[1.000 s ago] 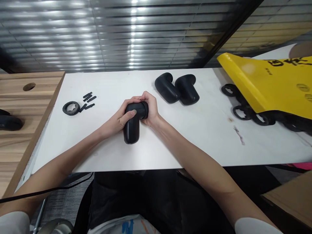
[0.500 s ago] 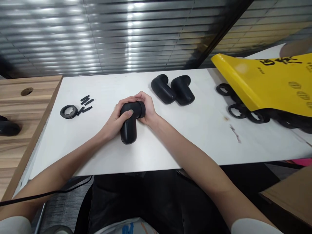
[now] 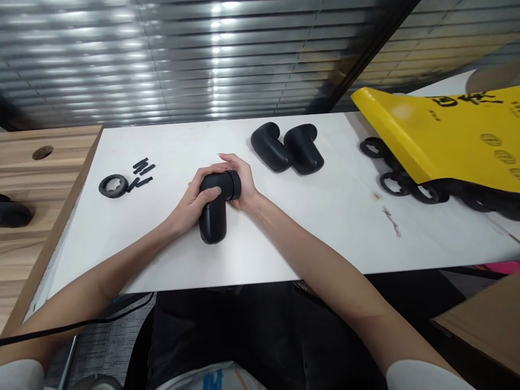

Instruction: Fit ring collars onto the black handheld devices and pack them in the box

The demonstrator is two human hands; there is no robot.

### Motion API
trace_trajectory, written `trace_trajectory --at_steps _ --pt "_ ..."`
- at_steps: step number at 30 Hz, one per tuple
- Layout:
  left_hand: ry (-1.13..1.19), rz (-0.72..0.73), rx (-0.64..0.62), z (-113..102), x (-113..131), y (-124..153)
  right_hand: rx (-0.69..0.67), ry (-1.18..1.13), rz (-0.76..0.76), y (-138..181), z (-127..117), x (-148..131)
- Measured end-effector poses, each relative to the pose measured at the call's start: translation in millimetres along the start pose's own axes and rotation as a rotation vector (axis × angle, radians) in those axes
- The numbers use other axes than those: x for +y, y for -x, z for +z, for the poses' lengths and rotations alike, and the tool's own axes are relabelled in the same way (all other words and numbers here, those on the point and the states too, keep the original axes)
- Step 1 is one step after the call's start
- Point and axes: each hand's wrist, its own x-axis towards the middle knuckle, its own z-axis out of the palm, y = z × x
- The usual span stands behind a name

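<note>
Above the white table I hold a black L-shaped device (image 3: 213, 219), shaped like a small massage gun, with its long grip pointing down toward me. My left hand (image 3: 194, 197) is wrapped round its upper body, thumb across the front. A black ring (image 3: 234, 185) sits on the device's right end, and my right hand (image 3: 245, 184) cups that end from the right. The right fingertips curl behind the device and are partly hidden. To the left lies a loose black ring (image 3: 113, 186) with a notched inner edge, beside several small black strips (image 3: 144, 167).
Two more black L-shaped devices (image 3: 271, 147) lie at the back of the white table (image 3: 260, 260). On the right, a yellow printed bag (image 3: 459, 141) partly covers several black rings (image 3: 396, 184). A wooden table (image 3: 49, 179) adjoins on the left. A black cable (image 3: 81, 323) crosses my left forearm.
The fingers of my right hand have shifted slightly on the ring end, with the index finger lifted. The device's lower end has moved a little toward me.
</note>
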Motion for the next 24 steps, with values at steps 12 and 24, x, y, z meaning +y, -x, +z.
trace_trajectory --at_steps 12,24 --pt "0.138 -0.089 -0.034 -5 -10 -2 0.21 -0.136 -0.008 12 14 -3" --pt "0.188 -0.239 0.032 1 1 -7 0.124 -0.078 0.077 7 11 -10"
